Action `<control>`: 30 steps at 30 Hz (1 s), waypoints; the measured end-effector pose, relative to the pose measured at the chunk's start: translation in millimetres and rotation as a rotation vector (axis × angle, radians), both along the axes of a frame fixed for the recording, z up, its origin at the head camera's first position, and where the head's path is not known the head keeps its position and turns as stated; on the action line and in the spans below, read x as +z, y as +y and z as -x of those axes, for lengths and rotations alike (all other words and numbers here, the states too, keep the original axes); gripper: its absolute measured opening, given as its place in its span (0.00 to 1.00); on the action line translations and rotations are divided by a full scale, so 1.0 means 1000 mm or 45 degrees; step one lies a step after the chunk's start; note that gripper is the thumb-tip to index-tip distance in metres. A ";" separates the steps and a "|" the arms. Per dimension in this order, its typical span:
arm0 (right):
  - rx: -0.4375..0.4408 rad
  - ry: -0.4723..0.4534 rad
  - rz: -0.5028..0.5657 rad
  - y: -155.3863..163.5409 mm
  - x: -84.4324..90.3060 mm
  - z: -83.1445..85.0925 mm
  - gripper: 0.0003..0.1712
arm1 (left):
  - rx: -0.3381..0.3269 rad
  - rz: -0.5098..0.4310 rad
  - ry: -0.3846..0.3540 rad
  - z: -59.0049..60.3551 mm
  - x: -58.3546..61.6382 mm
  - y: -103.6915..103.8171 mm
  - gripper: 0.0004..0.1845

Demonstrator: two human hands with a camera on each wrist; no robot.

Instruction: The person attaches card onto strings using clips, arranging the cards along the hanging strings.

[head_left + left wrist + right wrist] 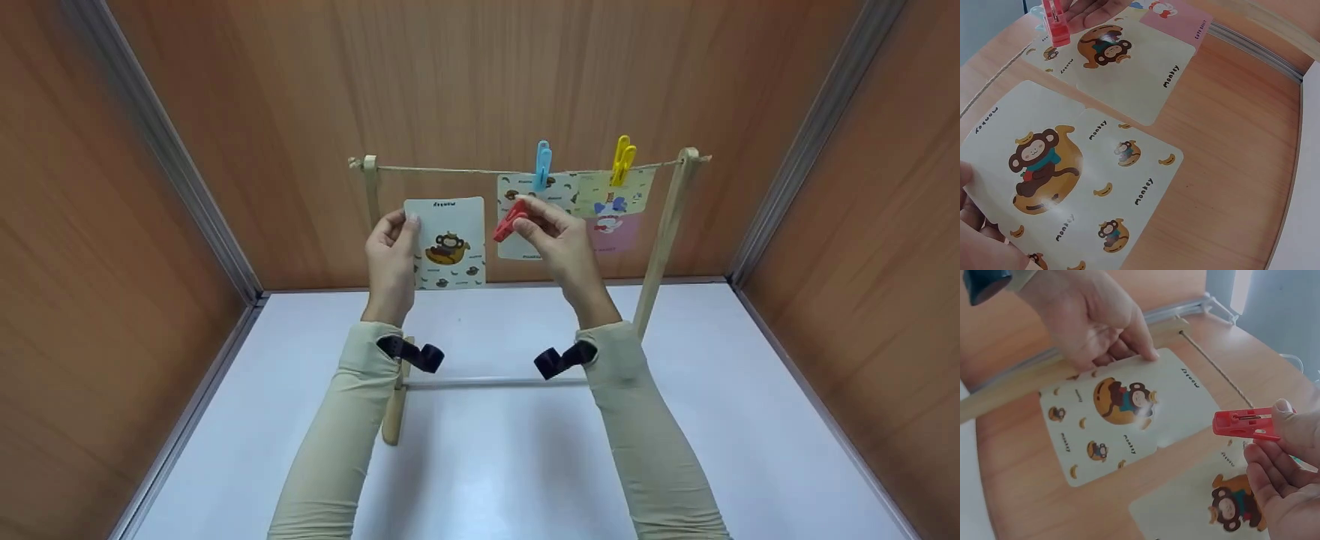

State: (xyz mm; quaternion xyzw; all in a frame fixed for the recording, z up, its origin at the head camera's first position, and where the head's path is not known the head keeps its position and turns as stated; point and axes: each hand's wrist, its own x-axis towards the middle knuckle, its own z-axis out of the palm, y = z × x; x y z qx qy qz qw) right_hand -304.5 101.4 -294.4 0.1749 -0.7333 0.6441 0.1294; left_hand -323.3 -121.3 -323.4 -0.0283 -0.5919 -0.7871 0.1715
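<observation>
Between thumb and fingers, my left hand (391, 259) pinches the left edge of a white monkey card (457, 244), printed with a monkey on a banana. The card is held upright just below the left stretch of the string (442, 170). My right hand (562, 244) pinches a red clothespin (511, 220) by its handle end; in the right wrist view the clothespin (1244, 423) grips nothing. Behind that hand, a second monkey card (517, 244) hangs from the string under a blue clothespin (542, 165), partly hidden by the fingers.
A yellow clothespin (623, 160) holds a green-and-pink card (619, 232) at the string's right end. Wooden posts (664, 236) carry the string, with a rod (495, 382) low between them. Wood-grain panels (480, 82) enclose the white table (480, 465).
</observation>
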 end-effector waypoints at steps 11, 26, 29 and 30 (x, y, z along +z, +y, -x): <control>-0.036 0.044 0.018 -0.012 0.026 0.005 0.25 | 0.015 0.000 0.063 0.004 0.017 0.006 0.17; -0.110 0.070 0.037 -0.029 0.053 0.014 0.23 | 0.052 0.010 0.029 0.010 0.030 0.011 0.17; -0.126 0.031 0.062 -0.033 0.058 0.015 0.23 | 0.055 0.004 0.026 0.010 0.030 0.011 0.16; -0.132 0.023 0.071 -0.034 0.059 0.015 0.23 | 0.056 0.006 0.024 0.011 0.030 0.011 0.16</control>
